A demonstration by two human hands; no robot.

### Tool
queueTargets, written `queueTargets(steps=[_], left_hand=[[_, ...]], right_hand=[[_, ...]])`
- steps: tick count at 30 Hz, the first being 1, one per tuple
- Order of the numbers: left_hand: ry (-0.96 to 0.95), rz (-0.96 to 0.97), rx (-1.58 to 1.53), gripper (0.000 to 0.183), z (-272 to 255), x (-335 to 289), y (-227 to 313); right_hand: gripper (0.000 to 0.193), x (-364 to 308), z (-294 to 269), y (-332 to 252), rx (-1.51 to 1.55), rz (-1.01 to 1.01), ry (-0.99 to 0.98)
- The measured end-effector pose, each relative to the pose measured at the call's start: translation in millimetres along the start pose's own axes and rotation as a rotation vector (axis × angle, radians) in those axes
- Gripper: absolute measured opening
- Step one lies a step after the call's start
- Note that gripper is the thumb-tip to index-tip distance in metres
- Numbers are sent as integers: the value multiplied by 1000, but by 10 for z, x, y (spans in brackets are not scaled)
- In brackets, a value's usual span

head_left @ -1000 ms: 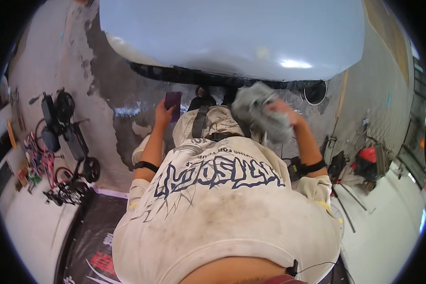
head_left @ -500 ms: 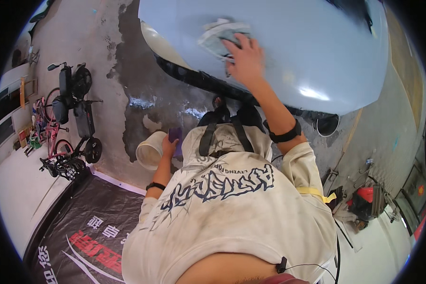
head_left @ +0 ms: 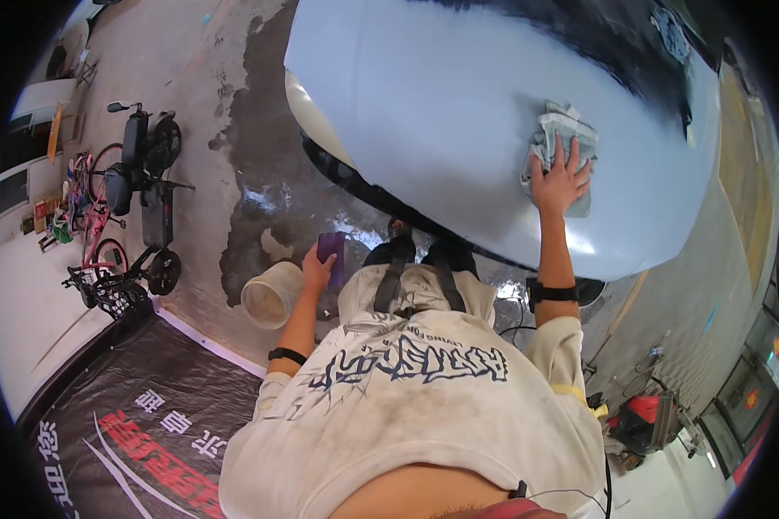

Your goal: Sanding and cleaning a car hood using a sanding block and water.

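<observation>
Under my right hand (head_left: 563, 180) lies a folded grey-green cloth (head_left: 584, 138), pressed flat against the pale blue-grey car hood (head_left: 441, 112). The fingers of that hand are spread over the cloth. Down at my left side, my left hand (head_left: 317, 266) grips a purple block (head_left: 333, 251) that looks like a sanding block or sponge. Just left of this hand stands a whitish plastic bucket (head_left: 273, 296) on the wet floor. What the bucket holds is hard to make out.
A black electric scooter (head_left: 151, 203) and a pink bicycle (head_left: 104, 216) stand on the left. A dark printed banner (head_left: 138, 415) covers the lower left floor. Another cloth (head_left: 671, 35) rests at the car's far right. Red and black equipment (head_left: 645, 419) sits at lower right.
My right hand has swept the cloth rightward across the hood. The view has shifted with my head. My left hand still holds the purple block beside the bucket.
</observation>
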State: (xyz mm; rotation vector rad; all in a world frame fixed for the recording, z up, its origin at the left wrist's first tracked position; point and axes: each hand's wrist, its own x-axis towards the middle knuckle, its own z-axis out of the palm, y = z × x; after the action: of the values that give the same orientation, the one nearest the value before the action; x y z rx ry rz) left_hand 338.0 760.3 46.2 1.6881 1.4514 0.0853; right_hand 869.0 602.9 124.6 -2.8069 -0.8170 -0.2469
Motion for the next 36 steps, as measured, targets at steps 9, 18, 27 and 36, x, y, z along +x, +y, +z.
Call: queueTargets(steps=[9,18,27,36], left_hand=[[29,-112,94,40,132,-622,-168],[162,-238,106,54,153,-1452,-850],[332,-236,96,47,-82,-1190,-934],[256,-173,119,41,-27,-1684,-446]], right_hand=[[71,1797,459,537,-40,-114,92],[76,2237,535,515,-200,-104,26],[80,406,-48,-512,-48,-479,-292],[67,2203,560,-630,-67,-393,44]])
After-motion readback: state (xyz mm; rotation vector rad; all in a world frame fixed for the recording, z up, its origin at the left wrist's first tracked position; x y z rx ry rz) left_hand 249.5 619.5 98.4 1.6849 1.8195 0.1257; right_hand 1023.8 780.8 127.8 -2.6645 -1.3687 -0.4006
